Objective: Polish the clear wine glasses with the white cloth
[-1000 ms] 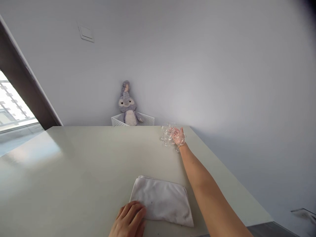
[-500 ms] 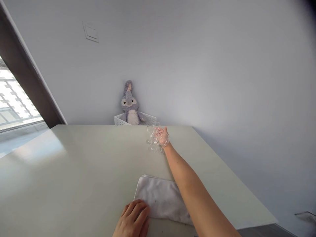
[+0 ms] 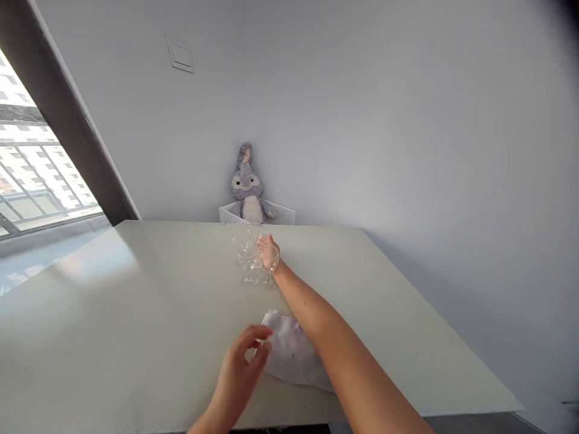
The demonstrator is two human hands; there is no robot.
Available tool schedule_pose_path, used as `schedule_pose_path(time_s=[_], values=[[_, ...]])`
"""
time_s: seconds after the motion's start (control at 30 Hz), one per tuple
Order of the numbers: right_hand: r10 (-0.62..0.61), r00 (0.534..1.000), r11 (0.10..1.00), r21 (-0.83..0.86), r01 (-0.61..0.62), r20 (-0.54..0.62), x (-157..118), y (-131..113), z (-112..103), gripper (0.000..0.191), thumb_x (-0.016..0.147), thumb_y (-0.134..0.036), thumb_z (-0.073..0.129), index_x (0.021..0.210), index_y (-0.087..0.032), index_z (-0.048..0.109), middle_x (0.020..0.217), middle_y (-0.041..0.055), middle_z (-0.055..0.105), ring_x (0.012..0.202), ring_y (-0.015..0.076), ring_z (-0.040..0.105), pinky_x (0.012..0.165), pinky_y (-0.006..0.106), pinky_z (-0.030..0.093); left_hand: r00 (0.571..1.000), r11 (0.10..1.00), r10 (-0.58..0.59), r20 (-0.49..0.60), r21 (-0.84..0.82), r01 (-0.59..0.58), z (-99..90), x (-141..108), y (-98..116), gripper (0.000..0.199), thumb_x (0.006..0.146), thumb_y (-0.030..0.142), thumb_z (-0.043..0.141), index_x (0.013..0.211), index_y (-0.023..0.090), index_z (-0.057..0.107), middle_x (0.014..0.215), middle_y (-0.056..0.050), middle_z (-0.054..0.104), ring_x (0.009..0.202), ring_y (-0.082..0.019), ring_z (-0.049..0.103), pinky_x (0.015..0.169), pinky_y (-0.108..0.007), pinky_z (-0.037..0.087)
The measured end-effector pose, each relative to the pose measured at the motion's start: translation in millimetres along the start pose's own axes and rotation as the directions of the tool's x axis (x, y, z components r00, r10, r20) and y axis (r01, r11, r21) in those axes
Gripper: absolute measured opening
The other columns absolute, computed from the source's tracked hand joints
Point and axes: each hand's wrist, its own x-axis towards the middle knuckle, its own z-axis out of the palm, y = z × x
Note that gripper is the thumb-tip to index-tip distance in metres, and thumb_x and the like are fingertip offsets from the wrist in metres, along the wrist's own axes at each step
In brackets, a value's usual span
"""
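Several clear stemmed glasses stand close together toward the far side of the pale table. My right hand reaches in at their right side, seen partly through the glass, its fingers spread behind and beside them. A folded light grey cloth lies near the front edge, partly covered by my right forearm. At the cloth's left corner is my left hand, raised a little, thumb and forefinger apart with a gap between them and nothing held.
Behind the far edge of the pale table a grey plush toy sits in a white perforated basket against the wall. A window is at the left.
The glasses have shifted left across the table with my right hand beside them. My left hand has lifted off the cloth and its fingers have parted. The view has shifted slightly.
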Motion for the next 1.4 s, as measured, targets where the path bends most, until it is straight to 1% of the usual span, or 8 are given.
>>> schedule_pose_path(time_s=[0.2,0.4,0.7,0.93,1.1,1.17,1.3,1.4], values=[[0.045,0.985,0.998,-0.043,-0.053,-0.167,-22.0,-12.9,-15.6,0.031,0.083,-0.043,0.041,0.074,-0.018,0.057,0.074,0.0043,0.064,0.063,0.0131,0.056,0.057,0.025,0.042,0.841,0.864,-0.381,-0.385,-0.473,0.175,-19.1,68.1,-0.9,0.047,0.067,0.028,0.061,0.111,0.026,0.045,0.126,-0.007,0.042,0.082,-0.013,0.054,0.066,-0.025,0.046],[0.083,0.982,0.990,-0.101,-0.102,-0.172,-61.2,-30.6,-52.8,0.029,0.079,-0.039,0.047,0.063,-0.017,0.057,0.060,0.0039,0.060,0.044,0.0080,0.044,0.040,0.021,0.030,0.813,0.961,-0.276,-0.512,-0.144,0.236,-23.6,128.0,-13.9,0.062,0.062,0.024,0.062,0.120,0.026,0.038,0.121,-0.006,0.049,0.069,-0.010,0.052,0.064,-0.026,0.041],[0.030,0.996,0.961,-0.275,-0.005,0.085,-142.1,-48.3,-92.4,0.033,0.071,-0.047,0.056,0.063,-0.015,0.061,0.054,0.0010,0.054,0.041,0.0062,0.038,0.038,0.021,0.020,0.816,0.960,-0.259,-0.516,-0.043,0.278,-54.4,151.9,-40.1,0.022,0.061,0.027,0.059,0.082,0.018,0.061,0.063,0.001,0.055,0.052,-0.011,0.046,0.051,-0.023,0.033],[0.039,0.998,0.978,-0.204,-0.030,0.039,-146.3,-36.0,-117.4,0.033,0.069,-0.048,0.059,0.063,-0.015,0.060,0.054,-0.0004,0.052,0.041,0.0058,0.038,0.038,0.020,0.020,0.669,0.950,-0.296,-0.682,-0.138,0.280,-109.2,164.7,-49.1,0.021,0.058,0.019,0.058,0.079,0.018,0.058,0.064,0.001,0.051,0.053,-0.011,0.044,0.054,-0.025,0.035],[0.049,0.996,0.990,-0.133,-0.039,0.077,-145.7,-36.8,-122.3,0.032,0.069,-0.048,0.060,0.066,-0.015,0.061,0.057,0.0004,0.053,0.044,0.0069,0.040,0.039,0.021,0.025,0.506,0.953,-0.295,-0.811,-0.209,0.222,-104.9,149.1,-41.6,0.037,0.065,0.021,0.053,0.100,0.020,0.045,0.079,0.001,0.048,0.058,-0.009,0.045,0.057,-0.026,0.038],[0.056,0.995,0.991,-0.125,-0.045,0.085,-146.4,-37.4,-123.2,0.032,0.069,-0.048,0.060,0.067,-0.016,0.062,0.058,0.0007,0.053,0.046,0.0075,0.041,0.040,0.021,0.026,0.533,0.955,-0.295,-0.793,-0.231,0.184,-89.3,143.1,-38.4,0.036,0.066,0.025,0.053,0.101,0.020,0.044,0.078,0.001,0.049,0.056,-0.008,0.045,0.056,-0.025,0.039],[0.065,0.994,0.991,-0.121,-0.054,0.088,-148.6,-38.1,-123.6,0.032,0.068,-0.048,0.061,0.066,-0.016,0.061,0.058,0.0007,0.053,0.046,0.0076,0.041,0.040,0.022,0.026,0.786,0.908,-0.338,-0.517,-0.399,0.128,-59.7,153.1,-33.8,0.057,0.061,0.023,0.063,0.113,0.023,0.041,0.073,0.002,0.056,0.053,-0.007,0.049,0.055,-0.023,0.043],[0.057,0.993,0.989,-0.138,-0.043,0.100,-151.7,-39.3,-123.7,0.032,0.068,-0.049,0.060,0.066,-0.016,0.062,0.058,0.0007,0.053,0.045,0.0077,0.041,0.040,0.022,0.026,0.876,0.819,-0.386,-0.290,-0.545,0.180,-49.1,176.3,-34.9,0.067,0.056,0.015,0.067,0.117,0.022,0.040,0.070,0.001,0.059,0.050,-0.006,0.049,0.052,-0.022,0.042]])
